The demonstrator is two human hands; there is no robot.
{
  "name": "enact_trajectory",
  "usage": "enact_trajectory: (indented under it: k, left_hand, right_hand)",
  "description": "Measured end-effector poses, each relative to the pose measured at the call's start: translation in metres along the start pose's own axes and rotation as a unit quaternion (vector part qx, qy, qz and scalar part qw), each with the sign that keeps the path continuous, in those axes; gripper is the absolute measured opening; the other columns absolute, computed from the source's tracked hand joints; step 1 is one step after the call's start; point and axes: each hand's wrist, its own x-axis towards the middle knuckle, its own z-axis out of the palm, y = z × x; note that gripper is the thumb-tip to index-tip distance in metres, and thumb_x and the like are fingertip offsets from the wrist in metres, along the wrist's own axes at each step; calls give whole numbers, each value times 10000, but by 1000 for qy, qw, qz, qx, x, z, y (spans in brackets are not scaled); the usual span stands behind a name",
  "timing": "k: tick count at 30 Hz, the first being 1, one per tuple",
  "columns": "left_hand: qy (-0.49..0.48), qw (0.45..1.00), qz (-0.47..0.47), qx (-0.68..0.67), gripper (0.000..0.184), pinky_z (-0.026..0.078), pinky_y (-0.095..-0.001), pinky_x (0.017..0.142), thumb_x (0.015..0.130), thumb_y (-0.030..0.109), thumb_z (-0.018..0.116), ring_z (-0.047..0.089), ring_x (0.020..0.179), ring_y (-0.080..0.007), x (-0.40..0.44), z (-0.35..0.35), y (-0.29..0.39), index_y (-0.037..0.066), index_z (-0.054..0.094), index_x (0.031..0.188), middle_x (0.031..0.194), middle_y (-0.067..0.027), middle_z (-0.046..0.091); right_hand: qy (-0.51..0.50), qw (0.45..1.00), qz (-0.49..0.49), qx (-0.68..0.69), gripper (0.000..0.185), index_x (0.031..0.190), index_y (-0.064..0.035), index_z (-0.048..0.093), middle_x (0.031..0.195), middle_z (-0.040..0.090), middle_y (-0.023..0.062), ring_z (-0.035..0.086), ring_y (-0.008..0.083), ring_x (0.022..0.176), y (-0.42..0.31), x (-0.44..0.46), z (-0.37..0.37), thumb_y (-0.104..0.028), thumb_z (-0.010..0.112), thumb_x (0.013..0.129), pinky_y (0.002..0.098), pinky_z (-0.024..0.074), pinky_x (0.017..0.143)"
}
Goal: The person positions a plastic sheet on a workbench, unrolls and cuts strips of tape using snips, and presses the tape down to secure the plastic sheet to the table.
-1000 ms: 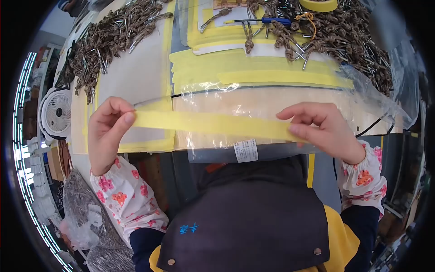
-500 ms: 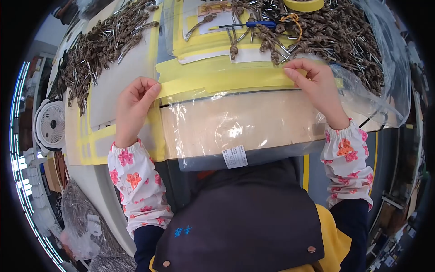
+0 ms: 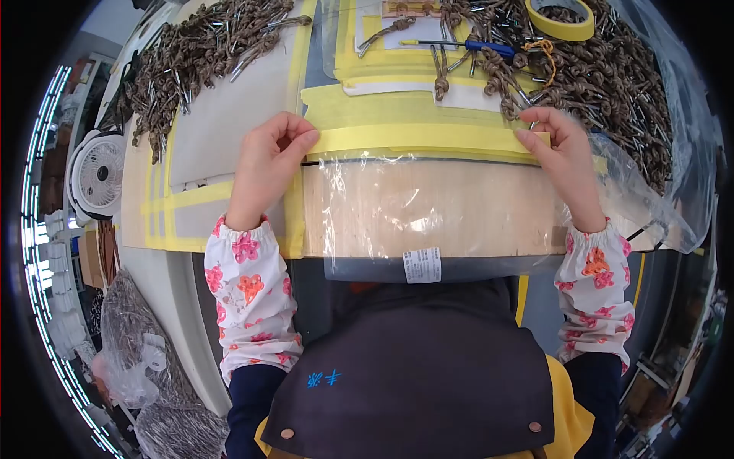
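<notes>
A strip of yellow tape (image 3: 428, 138) runs between my two hands, over the yellow-taped area along the edge of the clear plastic sheet (image 3: 428, 203). My left hand (image 3: 274, 161) pinches the strip's left end between thumb and fingers. At the strip's right end, my right hand (image 3: 562, 157) has thumb and index finger closed on it. Below the strip, the clear sheet lies over the pale wood and bears a white printed label (image 3: 423, 265).
Knotted brown cords with metal tips lie in piles at the back left (image 3: 191, 65) and back right (image 3: 619, 92). A blue screwdriver (image 3: 489, 49) and a yellow tape roll (image 3: 562, 23) lie at the back. A white fan (image 3: 99, 174) stands at the left.
Since one second ago, both hands have carried the strip away from my body, from above the clear sheet to the taped area. The view has also shifted.
</notes>
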Motion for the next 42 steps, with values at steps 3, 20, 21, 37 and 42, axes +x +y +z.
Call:
enact_trajectory:
  k: [3, 20, 21, 37, 42]
  left_hand:
    - [0, 1000, 0, 9, 85, 378, -202, 540, 832, 57, 603, 450, 600, -41, 1, 1, 1, -26, 594, 818, 650, 24, 532]
    - [29, 997, -2, 68, 78, 375, -209, 515, 808, 34, 611, 440, 559, -51, 2, 14, 7, -38, 585, 799, 641, 0, 545]
    - [30, 997, -1, 68, 79, 375, -209, 514, 808, 34, 611, 440, 560, -51, 2, 15, 7, -39, 584, 798, 642, 1, 545]
    - [66, 989, 60, 115, 82, 373, -256, 482, 776, 20, 607, 456, 483, -122, 1, 22, 11, -46, 565, 752, 577, -73, 538]
    - [67, 988, 65, 121, 85, 374, -258, 482, 774, 23, 615, 458, 483, -121, 1, 23, 11, -43, 562, 777, 582, -70, 538]
  right_hand:
    - [28, 999, -16, -36, 221, 957, -17, 621, 683, 552, -27, 397, 38, 558, 7, -2, 4, -140, 664, 779, 201, 331, 503]
    - [95, 990, -35, -101, 166, 912, -42, 600, 616, 546, 68, 494, 163, 512, 4, -11, 14, -124, 654, 778, 284, 397, 502]
    - [99, 988, -40, -115, 162, 907, -46, 600, 629, 562, 84, 512, 190, 516, 4, -11, 14, -124, 654, 776, 300, 410, 512]
    - [117, 936, -198, -268, 146, 875, -66, 535, 693, 593, 87, 567, 265, 618, 6, -12, 18, -81, 635, 770, 369, 387, 595]
    - [110, 934, -191, -282, 155, 884, -69, 535, 715, 598, 79, 575, 254, 643, 7, -12, 17, -90, 638, 770, 362, 385, 608]
